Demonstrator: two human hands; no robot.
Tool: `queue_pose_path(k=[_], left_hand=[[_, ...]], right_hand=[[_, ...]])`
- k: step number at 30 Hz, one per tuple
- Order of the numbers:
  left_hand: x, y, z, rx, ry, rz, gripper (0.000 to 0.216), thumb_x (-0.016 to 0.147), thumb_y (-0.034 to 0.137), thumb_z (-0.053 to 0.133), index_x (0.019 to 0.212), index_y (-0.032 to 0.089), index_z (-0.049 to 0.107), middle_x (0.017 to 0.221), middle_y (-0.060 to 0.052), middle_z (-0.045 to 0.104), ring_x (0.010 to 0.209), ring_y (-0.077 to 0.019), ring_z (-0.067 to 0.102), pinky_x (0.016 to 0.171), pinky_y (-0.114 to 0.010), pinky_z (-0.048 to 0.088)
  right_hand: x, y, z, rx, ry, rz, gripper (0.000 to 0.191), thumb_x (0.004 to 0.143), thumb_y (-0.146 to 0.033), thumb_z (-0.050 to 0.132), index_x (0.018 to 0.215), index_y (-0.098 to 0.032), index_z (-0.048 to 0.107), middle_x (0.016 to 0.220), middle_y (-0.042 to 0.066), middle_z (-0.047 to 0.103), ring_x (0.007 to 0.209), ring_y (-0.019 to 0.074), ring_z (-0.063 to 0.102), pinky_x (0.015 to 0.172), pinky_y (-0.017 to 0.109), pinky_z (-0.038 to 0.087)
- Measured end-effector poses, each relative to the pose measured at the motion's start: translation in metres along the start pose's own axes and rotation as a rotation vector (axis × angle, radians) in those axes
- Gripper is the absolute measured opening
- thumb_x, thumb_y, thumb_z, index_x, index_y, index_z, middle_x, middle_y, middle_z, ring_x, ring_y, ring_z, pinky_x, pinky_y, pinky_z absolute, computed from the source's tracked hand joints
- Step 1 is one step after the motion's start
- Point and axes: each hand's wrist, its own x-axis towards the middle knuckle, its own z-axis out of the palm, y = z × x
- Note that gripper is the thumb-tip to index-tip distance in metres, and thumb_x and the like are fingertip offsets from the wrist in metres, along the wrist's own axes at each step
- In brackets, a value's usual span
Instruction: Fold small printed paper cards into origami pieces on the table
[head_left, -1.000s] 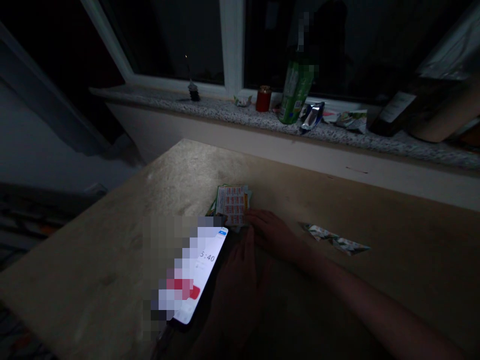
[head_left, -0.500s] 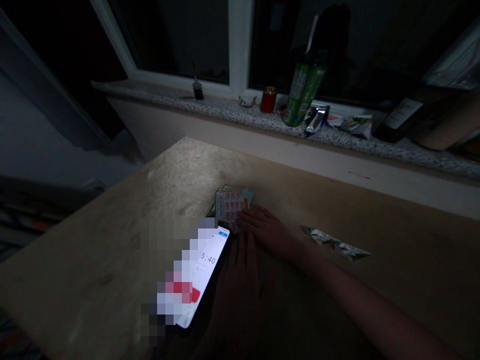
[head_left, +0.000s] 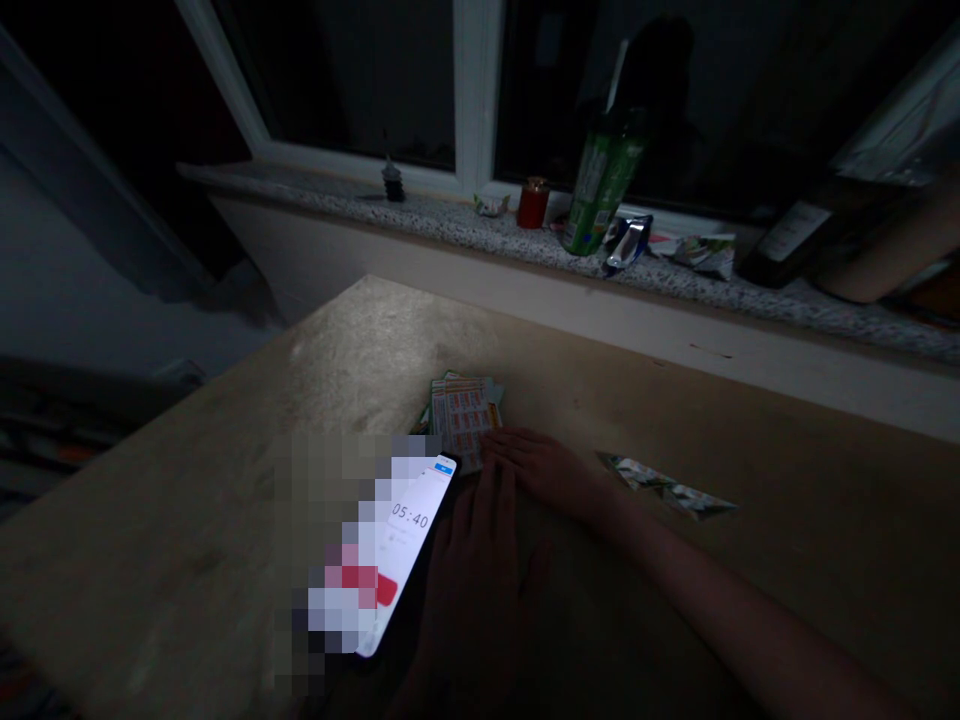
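My left hand (head_left: 476,560) lies flat on the table, fingers stretched forward and thumb out to the right. It is dark and holds nothing that I can see. Beside it on the left is a lit phone (head_left: 412,550), partly blurred by blocks, showing 05:40 and a red button. My right hand (head_left: 551,468) reaches in from the right with its fingers extended and lying flat. Its fingertips are at the right edge of a stack of printed cards (head_left: 463,415), and the left fingertips nearly meet them there. The cards are slightly fanned at the back.
A torn, shiny wrapper (head_left: 667,485) lies on the wooden table (head_left: 360,350), right of my hands. The granite sill (head_left: 450,220) behind bears a small dark bottle (head_left: 393,182), a red jar (head_left: 533,204), a tall green container (head_left: 604,190), crumpled wrappers (head_left: 630,243) and a large dark bottle (head_left: 791,240).
The view has shifted slightly. Both hands sit a touch lower against the cards, with a little more of the top card uncovered. The cards and the phone stay in place.
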Motion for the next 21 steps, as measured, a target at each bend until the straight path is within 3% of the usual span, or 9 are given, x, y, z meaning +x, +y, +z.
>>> queue_pose_path(k=[13,21], left_hand=[[0.001,0.002,0.001,-0.006,0.057,0.078,0.058,0.090,0.036,0.045,0.141,0.016,0.028,0.148,-0.011,0.031,0.131,-0.0303,0.032,0.102,-0.049,0.032],[0.003,0.007,0.000,0.070,0.125,0.210,0.063,0.089,0.033,0.045,0.143,0.009,0.022,0.149,-0.015,0.026,0.138,-0.0278,0.019,0.109,-0.048,0.023]], right_hand=[[-0.002,-0.002,-0.009,0.313,0.114,0.180,0.026,0.092,-0.022,0.046,0.108,-0.018,0.066,0.112,0.007,0.068,0.108,0.0190,0.061,0.093,0.035,0.050],[-0.020,-0.011,-0.021,0.228,0.134,0.124,0.029,0.093,-0.021,0.046,0.118,-0.018,0.060,0.119,0.008,0.064,0.115,0.0205,0.055,0.097,0.037,0.047]])
